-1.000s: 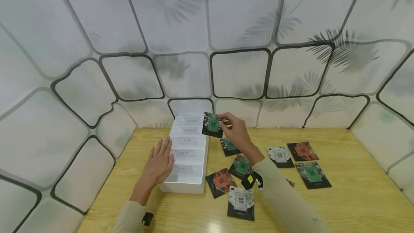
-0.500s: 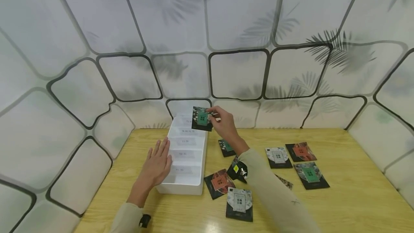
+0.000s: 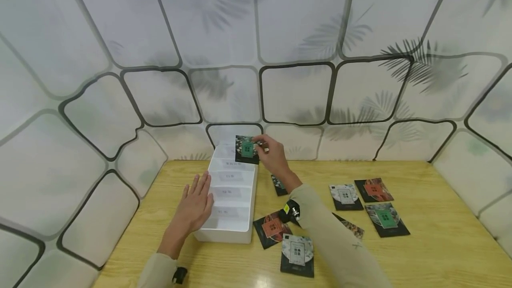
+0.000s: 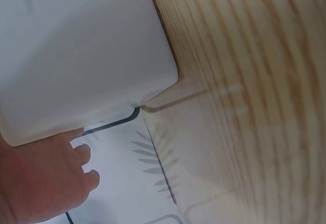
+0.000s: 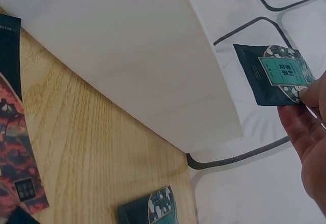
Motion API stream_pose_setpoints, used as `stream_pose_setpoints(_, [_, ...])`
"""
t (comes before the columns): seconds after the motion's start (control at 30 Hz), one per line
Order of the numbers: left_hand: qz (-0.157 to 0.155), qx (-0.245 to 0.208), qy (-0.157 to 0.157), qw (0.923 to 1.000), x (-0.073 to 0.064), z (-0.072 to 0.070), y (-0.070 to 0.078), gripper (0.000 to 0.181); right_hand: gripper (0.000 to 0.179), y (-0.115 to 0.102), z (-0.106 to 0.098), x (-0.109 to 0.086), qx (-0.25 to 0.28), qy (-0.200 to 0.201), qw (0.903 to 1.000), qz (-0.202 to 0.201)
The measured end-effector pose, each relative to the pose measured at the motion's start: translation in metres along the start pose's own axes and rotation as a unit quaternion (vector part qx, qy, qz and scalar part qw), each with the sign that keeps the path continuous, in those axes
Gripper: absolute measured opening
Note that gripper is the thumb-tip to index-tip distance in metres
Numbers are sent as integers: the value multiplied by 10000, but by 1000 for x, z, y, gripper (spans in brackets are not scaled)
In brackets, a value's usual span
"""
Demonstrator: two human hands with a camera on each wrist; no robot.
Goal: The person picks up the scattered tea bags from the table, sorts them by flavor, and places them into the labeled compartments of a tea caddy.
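A white box point(image 3: 224, 236) with a row of labelled compartments stands on the table. My left hand point(image 3: 194, 203) rests flat along its left rim, fingers straight; the left wrist view shows the fingertips point(image 4: 92, 179) past the box's edge. Over the far compartments, my right hand point(image 3: 276, 158) pinches a dark sachet point(image 3: 246, 150) with a green label and white flower print by its right edge. The right wrist view has this sachet above the rim level, thumb on its front and fingers behind. It covers part of the farthest compartments in the head view.
Right of the box lie a red-label sachet point(image 3: 273, 229), a white-label sachet point(image 3: 297, 255) and a green-label one point(image 3: 280, 185) partly behind my forearm. Farther right are another white-label sachet point(image 3: 346, 196), a red point(image 3: 374, 189) and a green point(image 3: 387, 220). A patterned wall point(image 3: 296, 92) closes the back.
My right hand has carried the sachet left, from beside the box's right rim to over its far compartments, then slightly lower. The left hand has stayed on the rim.
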State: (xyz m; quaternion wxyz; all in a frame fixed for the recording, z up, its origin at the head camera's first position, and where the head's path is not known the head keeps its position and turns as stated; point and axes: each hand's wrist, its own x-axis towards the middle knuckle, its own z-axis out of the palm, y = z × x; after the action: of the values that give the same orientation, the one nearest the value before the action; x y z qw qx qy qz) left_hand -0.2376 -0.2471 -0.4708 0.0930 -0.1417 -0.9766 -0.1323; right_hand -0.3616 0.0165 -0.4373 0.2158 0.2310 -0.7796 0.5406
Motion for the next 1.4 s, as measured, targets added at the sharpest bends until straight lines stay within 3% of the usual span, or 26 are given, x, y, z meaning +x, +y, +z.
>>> stream_pose_setpoints(0.4, [-71,30,-81,9999,1,3,-1,59,23,10,19,-4,-148,-168,9996,-157])
stream_pose_setpoints(0.7, [-93,11,-142,9999,2,1,1,59,22,14,24,-15,-5,-469,9989,6])
stream_pose_setpoints(0.9, [-83,52,-106,9999,1,1,0,59,22,16,27,-20,-1,-435,9990,56])
stream_pose_setpoints(1.4, [-81,-55,-24,9999,-1,0,1,57,20,20,16,-28,341,-341,9986,-194])
